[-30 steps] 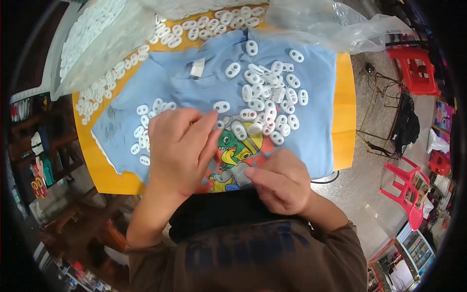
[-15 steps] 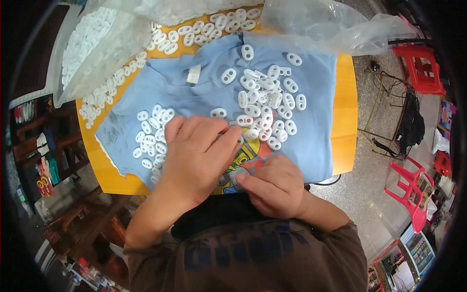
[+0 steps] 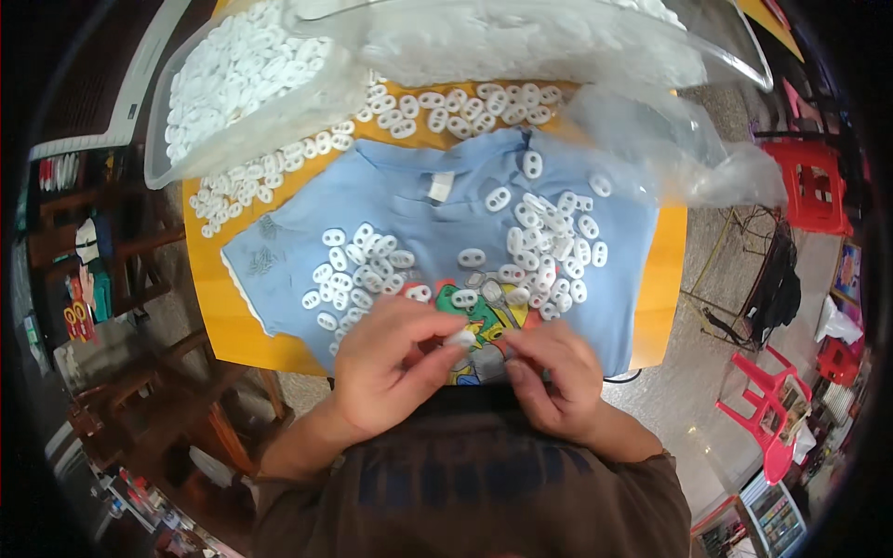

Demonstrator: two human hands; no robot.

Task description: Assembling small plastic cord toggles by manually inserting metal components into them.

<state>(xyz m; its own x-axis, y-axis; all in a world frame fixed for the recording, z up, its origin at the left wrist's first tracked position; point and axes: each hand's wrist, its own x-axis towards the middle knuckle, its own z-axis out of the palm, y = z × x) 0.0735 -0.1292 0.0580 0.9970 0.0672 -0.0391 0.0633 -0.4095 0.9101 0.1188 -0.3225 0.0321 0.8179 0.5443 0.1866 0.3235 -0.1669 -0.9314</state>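
Note:
My left hand pinches a small white oval plastic piece between thumb and fingertips, low over the printed front of a light blue shirt. Just right of it, my right hand has thumb and index finger drawn together; whatever is between them is too small to make out. White oval pieces with two holes lie on the shirt in a left pile and a right pile. Between the piles rests a single two-hole piece, and another loose piece is nearer my hands.
Under the shirt is a yellow tabletop. A clear plastic tub full of white pieces stands at the far left, beside a large clear bag of them. More pieces line the far side. Red stools stand at right.
My left hand has drawn back from the loose pieces toward my body and now holds a white piece. My right hand has turned, its fingers facing the left hand. The view has shifted.

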